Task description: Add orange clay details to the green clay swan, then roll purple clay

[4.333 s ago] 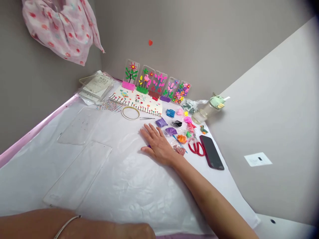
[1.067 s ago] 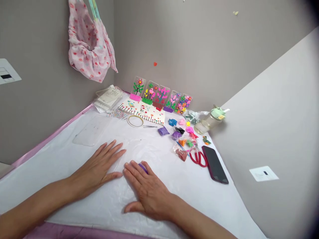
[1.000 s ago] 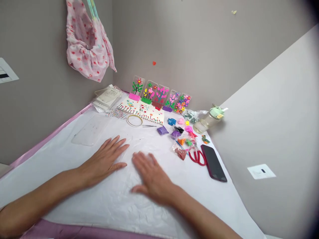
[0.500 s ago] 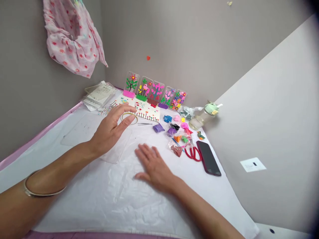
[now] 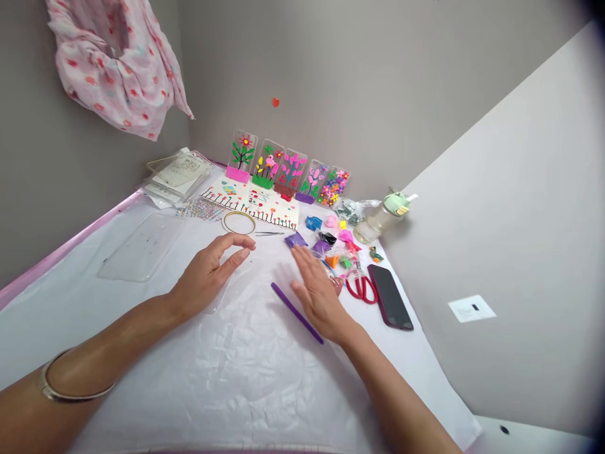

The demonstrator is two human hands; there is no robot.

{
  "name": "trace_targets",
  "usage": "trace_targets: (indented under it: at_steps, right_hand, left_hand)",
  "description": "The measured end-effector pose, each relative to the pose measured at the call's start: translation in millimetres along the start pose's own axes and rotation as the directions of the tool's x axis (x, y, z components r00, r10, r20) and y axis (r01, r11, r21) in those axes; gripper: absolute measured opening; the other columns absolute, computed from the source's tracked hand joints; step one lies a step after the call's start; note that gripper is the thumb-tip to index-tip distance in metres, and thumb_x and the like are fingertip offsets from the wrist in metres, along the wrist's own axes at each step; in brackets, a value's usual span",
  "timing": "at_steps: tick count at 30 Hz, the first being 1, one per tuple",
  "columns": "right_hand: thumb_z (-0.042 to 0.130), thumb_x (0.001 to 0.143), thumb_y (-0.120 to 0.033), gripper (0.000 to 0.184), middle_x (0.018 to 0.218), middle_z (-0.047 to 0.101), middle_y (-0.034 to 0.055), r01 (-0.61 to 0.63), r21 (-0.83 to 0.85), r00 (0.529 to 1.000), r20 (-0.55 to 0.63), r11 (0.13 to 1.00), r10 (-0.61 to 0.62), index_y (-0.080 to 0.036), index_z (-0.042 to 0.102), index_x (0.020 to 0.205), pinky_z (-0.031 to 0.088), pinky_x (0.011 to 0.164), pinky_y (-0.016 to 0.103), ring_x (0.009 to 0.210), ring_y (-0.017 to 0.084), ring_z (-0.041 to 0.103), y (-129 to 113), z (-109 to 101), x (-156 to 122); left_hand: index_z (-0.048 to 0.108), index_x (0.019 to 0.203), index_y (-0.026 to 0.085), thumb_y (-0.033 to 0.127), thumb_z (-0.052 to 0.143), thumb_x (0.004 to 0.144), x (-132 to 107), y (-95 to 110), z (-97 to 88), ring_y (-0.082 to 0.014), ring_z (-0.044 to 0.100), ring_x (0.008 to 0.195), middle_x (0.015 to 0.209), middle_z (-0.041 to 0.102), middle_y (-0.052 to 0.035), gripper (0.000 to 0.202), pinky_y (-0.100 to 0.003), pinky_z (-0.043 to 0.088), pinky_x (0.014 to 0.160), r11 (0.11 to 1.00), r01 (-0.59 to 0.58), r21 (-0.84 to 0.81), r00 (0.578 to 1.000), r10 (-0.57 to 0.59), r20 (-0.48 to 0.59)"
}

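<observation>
My left hand (image 5: 210,274) is curled round the edge of a clear phone case (image 5: 230,289), thumb above and fingers below, and holds it just over the white sheet. My right hand (image 5: 319,290) lies flat with its fingers stretched out and holds nothing. Its fingertips point at the small bags of coloured clay (image 5: 331,243). A thin purple stick (image 5: 296,311) lies on the sheet just left of my right hand, apart from it.
A second clear case (image 5: 142,247) lies at the left. Decorated cases (image 5: 283,169) lean on the back wall behind a painted card (image 5: 250,200), a tape ring (image 5: 239,222) and tweezers (image 5: 269,234). Red scissors (image 5: 359,287), a dark phone (image 5: 390,296) and a bottle (image 5: 382,214) sit at the right.
My left hand took the clear case off the sheet, lifted it, then brought it lower. My right hand slid away towards the clay bags, uncovering the purple stick.
</observation>
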State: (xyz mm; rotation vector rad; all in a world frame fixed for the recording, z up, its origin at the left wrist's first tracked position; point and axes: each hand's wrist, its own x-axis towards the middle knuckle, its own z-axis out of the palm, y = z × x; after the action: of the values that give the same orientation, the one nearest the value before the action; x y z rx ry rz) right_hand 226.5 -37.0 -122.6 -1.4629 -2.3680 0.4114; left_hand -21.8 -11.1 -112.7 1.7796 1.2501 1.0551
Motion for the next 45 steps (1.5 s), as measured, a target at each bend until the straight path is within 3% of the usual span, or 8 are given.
trace_targets:
  at_steps: [6, 10, 15, 21, 26, 33, 36, 45]
  right_hand:
    - [0.032, 0.096, -0.067, 0.079, 0.164, 0.014, 0.013, 0.128, -0.193, 0.979, 0.182, 0.973, -0.093, -0.015, 0.023, 0.155, 0.012, 0.122, 0.055, 0.152, 0.028, 0.005, -4, 32, 44]
    - [0.033, 0.093, -0.071, 0.086, 0.163, 0.011, 0.0165, 0.09, -0.234, 0.982, 0.185, 0.968, -0.046, -0.011, 0.024, 0.155, 0.011, 0.121, 0.058, 0.152, 0.032, 0.003, -13, 37, 38]
    - [0.035, 0.086, -0.078, 0.093, 0.164, 0.012, 0.0127, 0.309, -0.14, 0.919, 0.299, 0.941, -0.258, -0.017, 0.022, 0.155, 0.012, 0.121, 0.059, 0.152, 0.031, 0.003, -35, 44, 28]
    - [0.036, 0.094, -0.068, 0.084, 0.163, 0.012, 0.0169, 0.117, -0.243, 0.979, 0.189, 0.963, -0.072, -0.012, 0.023, 0.155, 0.013, 0.121, 0.059, 0.152, 0.032, 0.004, -20, 43, 36]
    - [0.038, 0.089, -0.075, 0.089, 0.163, 0.014, 0.0118, 0.335, -0.062, 0.898, 0.322, 0.94, -0.299, -0.018, 0.022, 0.155, 0.01, 0.122, 0.058, 0.152, 0.029, 0.004, -55, 47, 21]
    - [0.016, 0.102, -0.055, 0.063, 0.165, 0.011, 0.0041, 0.076, 0.147, 0.993, 0.082, 0.986, -0.088, -0.027, 0.006, 0.158, 0.012, 0.124, 0.049, 0.153, 0.021, 0.006, -13, 0, 16]
    - [0.022, 0.101, -0.059, 0.066, 0.165, 0.011, 0.0032, 0.02, 0.163, 0.993, 0.115, 0.987, -0.039, -0.027, 0.01, 0.158, 0.009, 0.124, 0.05, 0.153, 0.022, 0.005, 2, -6, 1]
    - [-0.034, 0.089, -0.032, 0.079, 0.155, 0.038, 0.0089, -0.052, 0.487, 0.996, -0.038, 0.872, 0.081, -0.022, 0.001, 0.158, 0.044, 0.106, 0.046, 0.142, 0.018, 0.04, -24, -13, 29]
  left_hand:
    - [0.061, 0.11, 0.025, 0.044, 0.047, 0.096, -1, -2, -1.0, -0.0217, 0.055, 0.121, 0.121, 0.064, -0.0016, 0.027, -0.038, 0.038, 0.108, 0.999, 0.02, -0.025, 0.996, -0.022, -0.088]
    - [0.06, 0.111, 0.025, 0.041, 0.048, 0.097, 0, -3, -3.6, -0.019, 0.055, 0.119, 0.119, 0.064, -0.0004, 0.025, -0.034, 0.037, 0.108, 0.999, 0.011, -0.039, 0.996, -0.014, -0.086]
    - [0.061, 0.11, 0.024, 0.038, 0.048, 0.097, 2, -2, -10.4, -0.0179, 0.056, 0.118, 0.117, 0.064, -0.0006, 0.023, -0.033, 0.037, 0.106, 0.998, -0.019, -0.054, 0.99, 0.011, -0.138]
    - [0.061, 0.109, 0.024, 0.04, 0.048, 0.097, 3, -2, -11.2, -0.0198, 0.056, 0.117, 0.117, 0.064, -0.0018, 0.023, -0.035, 0.037, 0.106, 0.998, -0.001, -0.067, 0.99, -0.009, -0.141]
    - [0.06, 0.109, 0.023, 0.04, 0.047, 0.097, 2, -5, -8.0, -0.0198, 0.056, 0.116, 0.115, 0.064, -0.002, 0.025, -0.034, 0.038, 0.105, 0.998, -0.018, -0.059, 0.992, 0.011, -0.123]
    - [0.06, 0.109, 0.025, 0.043, 0.047, 0.096, 3, -4, -10.0, -0.0214, 0.057, 0.115, 0.114, 0.065, -0.0013, 0.026, -0.038, 0.039, 0.104, 0.998, 0.027, -0.065, 0.991, -0.035, -0.127]
    - [0.06, 0.109, 0.025, 0.042, 0.047, 0.096, 3, -5, -11.1, -0.0212, 0.057, 0.115, 0.114, 0.065, -0.0014, 0.025, -0.038, 0.038, 0.105, 0.998, 0.02, -0.065, 0.991, -0.028, -0.129]
    - [0.061, 0.108, 0.025, 0.043, 0.046, 0.097, -1, -4, -3.8, -0.0216, 0.057, 0.114, 0.115, 0.065, -0.0016, 0.025, -0.038, 0.041, 0.104, 0.998, 0.005, -0.067, 0.998, -0.009, -0.068]
